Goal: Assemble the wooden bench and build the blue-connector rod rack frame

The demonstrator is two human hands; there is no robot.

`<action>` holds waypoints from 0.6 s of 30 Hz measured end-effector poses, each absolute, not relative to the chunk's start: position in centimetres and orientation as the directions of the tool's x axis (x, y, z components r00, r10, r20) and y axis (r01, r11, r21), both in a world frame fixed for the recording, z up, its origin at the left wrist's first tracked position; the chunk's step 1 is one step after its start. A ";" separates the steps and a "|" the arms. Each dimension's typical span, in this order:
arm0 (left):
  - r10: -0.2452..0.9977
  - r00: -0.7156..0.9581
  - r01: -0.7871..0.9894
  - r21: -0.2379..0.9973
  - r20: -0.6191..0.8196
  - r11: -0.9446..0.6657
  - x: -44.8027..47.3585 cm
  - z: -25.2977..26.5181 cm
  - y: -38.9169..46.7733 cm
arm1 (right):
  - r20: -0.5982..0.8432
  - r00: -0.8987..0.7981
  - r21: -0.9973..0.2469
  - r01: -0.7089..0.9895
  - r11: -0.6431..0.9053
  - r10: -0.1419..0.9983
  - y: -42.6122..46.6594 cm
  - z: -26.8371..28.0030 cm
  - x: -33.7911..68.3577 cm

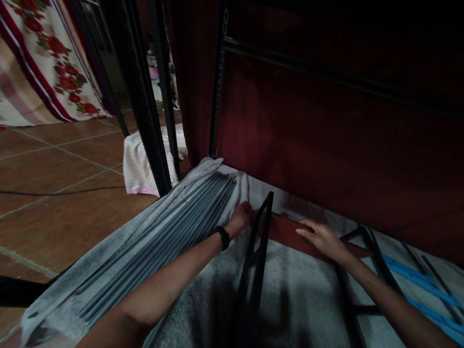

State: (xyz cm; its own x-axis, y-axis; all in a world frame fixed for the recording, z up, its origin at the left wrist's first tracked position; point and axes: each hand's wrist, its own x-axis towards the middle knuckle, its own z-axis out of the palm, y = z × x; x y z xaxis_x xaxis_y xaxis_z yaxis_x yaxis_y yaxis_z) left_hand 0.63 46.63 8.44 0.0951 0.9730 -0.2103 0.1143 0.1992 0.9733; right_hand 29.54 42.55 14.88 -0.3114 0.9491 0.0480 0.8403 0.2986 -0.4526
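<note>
A long reddish-brown board (286, 236) lies on its edge on the grey cloth, passing behind a narrow black metal frame (261, 241). Its right part is in my right hand (322, 238), with the thumb on the near face and the fingers over the top edge. My left hand (240, 218), a dark band on its wrist, is closed near the board's left end, beside the black frame. What its fingers hold is hidden. Under and left of my left forearm, a bundle of thin grey rods (181, 232) rests on the cloth.
A second black metal frame (380, 263) and blue strips (416, 278) lie on the right. Dark red fabric (308, 140) hangs behind. Black uprights (145, 106) and a striped cloth (139, 164) stand at left, near a cable (72, 192) on the tiled floor.
</note>
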 end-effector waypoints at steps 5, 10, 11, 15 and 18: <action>0.969 0.125 0.215 0.948 0.211 -0.234 1.9 12.9 45.2 | 0.041 -0.357 -0.456 0.824 0.336 0.933 42.5 15.1 29.2; 0.867 0.339 0.461 0.739 0.365 -0.491 3.1 14.0 43.7 | 0.068 -0.372 -0.398 0.841 0.367 0.926 42.4 15.3 28.6; 0.845 0.401 0.522 0.669 0.355 -0.529 3.2 14.2 43.7 | 0.083 -0.380 -0.385 0.840 0.381 0.921 42.4 15.3 28.5; 0.816 0.532 0.713 0.402 0.224 -0.575 3.8 15.8 44.3 | 0.153 -0.410 -0.363 0.823 0.437 0.899 42.2 15.4 27.9; 0.843 0.512 0.798 0.270 0.168 -0.539 4.7 16.8 44.6 | 0.191 -0.402 -0.358 0.821 0.445 0.895 41.8 15.9 28.1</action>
